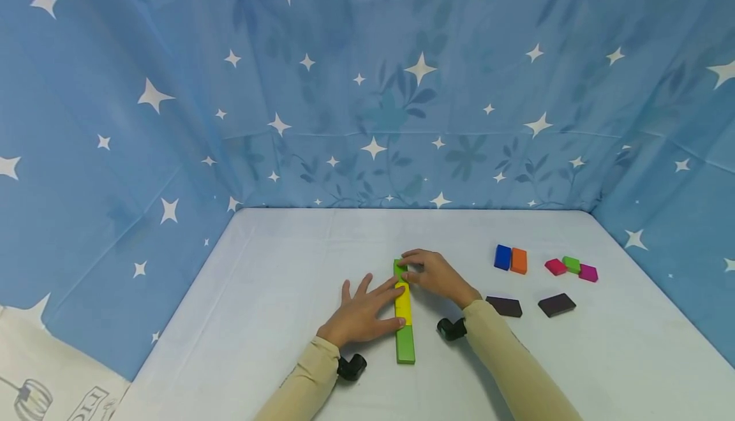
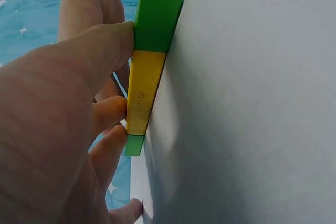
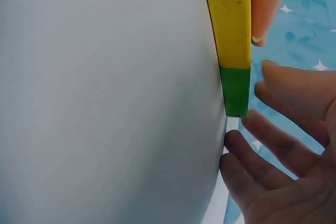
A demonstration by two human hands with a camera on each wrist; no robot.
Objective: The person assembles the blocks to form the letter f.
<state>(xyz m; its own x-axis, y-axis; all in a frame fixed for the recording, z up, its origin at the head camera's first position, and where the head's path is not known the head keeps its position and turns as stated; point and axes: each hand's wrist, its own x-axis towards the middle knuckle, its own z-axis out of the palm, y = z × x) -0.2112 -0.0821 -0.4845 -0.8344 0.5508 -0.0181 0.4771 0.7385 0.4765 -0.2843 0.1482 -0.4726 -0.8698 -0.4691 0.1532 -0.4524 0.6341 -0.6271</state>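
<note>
A far green block (image 1: 400,270), a yellow block (image 1: 403,306) and a near green block (image 1: 405,346) lie end to end in one straight row. My left hand (image 1: 358,319) is spread at the row's left, fingertips resting on the yellow block and the thumb at its joint with the near green one; the left wrist view shows this hand (image 2: 47,93) beside the yellow block (image 2: 143,95). Around the far green block (image 3: 236,92), my right hand (image 3: 294,177) has loosely bent, parted fingers, a fingertip at its far end.
To the right lie a blue block (image 1: 502,257) beside an orange block (image 1: 519,261), a pink block (image 1: 555,266), a small green block (image 1: 571,265) and a magenta block (image 1: 588,273). Two dark blocks (image 1: 505,307) (image 1: 556,305) lie nearer. A starred blue curtain (image 1: 344,89) surrounds the white table (image 1: 275,280).
</note>
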